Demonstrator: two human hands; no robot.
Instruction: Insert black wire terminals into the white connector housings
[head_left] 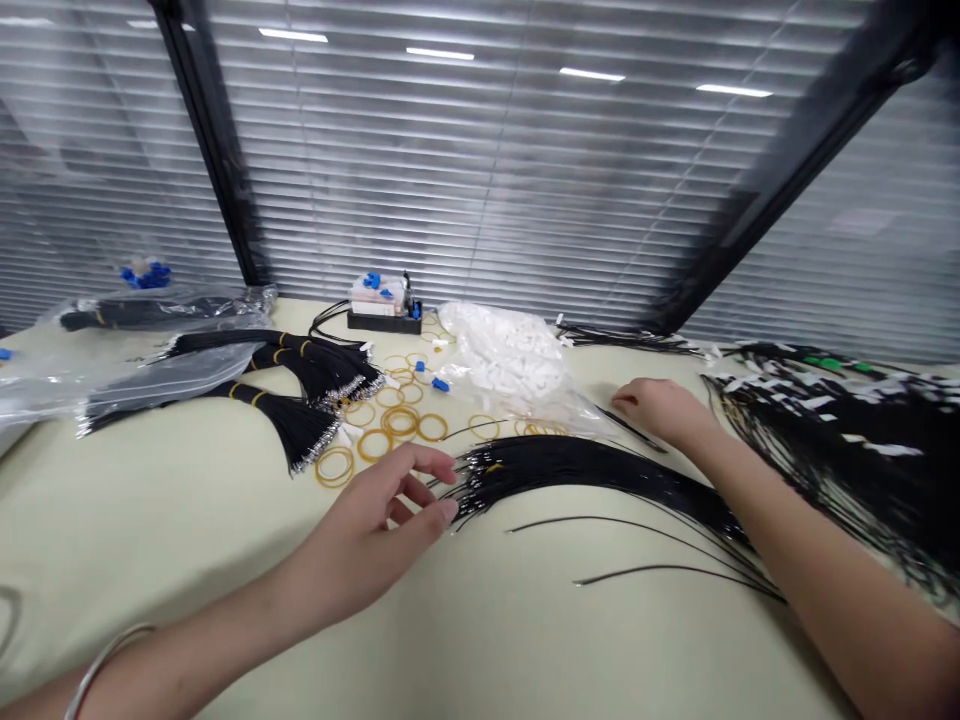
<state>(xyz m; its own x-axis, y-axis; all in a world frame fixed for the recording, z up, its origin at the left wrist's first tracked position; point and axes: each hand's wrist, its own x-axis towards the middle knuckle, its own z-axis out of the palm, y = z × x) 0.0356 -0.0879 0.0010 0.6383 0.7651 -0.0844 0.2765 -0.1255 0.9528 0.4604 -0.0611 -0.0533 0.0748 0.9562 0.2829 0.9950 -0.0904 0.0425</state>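
Note:
My left hand [386,525] is at the left end of a thick bundle of black cables [585,465] with metal tips. Its thumb and fingers are apart and curved, and the nearest cable tips are beside them. Beyond the bundle, my right hand [664,408] has its fingers bent together. Whatever may be between those fingertips is hidden. Just below them lies a slim, dark, pointed tool [634,430], whose exact kind I cannot make out. Two loose black cables [637,570] curve out on the near side of the bundle.
Yellow rubber bands [401,420] lie scattered behind my left hand. A clear bag of white parts [510,350] is at the back. Banded black cables [281,410] and plastic bags [172,380] lie left, a small box [382,305] behind, and tagged cables [847,430] right.

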